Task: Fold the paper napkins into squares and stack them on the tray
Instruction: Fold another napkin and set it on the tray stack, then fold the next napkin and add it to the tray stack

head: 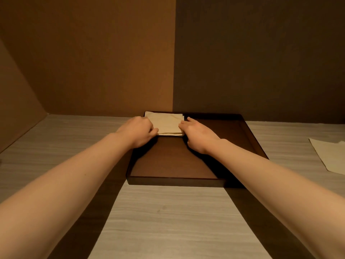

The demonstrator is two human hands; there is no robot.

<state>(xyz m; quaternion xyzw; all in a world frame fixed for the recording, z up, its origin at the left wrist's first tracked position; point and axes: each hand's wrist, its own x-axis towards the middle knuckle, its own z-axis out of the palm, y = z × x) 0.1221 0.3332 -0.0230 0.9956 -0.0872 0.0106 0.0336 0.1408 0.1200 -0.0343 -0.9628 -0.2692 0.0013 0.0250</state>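
Observation:
A dark brown square tray [173,181] lies on the table ahead of me. A small stack of folded cream napkins [165,123] sits in its far left corner. My left hand [139,130] grips the stack's near left corner, fingers curled around the edge. My right hand [197,133] holds the stack's right side, with fingertips on the napkin edge and the thumb stretched along the far side. Both forearms reach in from the bottom corners.
One unfolded cream napkin [331,156] lies flat on the grey wood-grain table [164,217] at the right edge. Walls close behind the tray and an angled brown panel [16,101] on the left bound the space.

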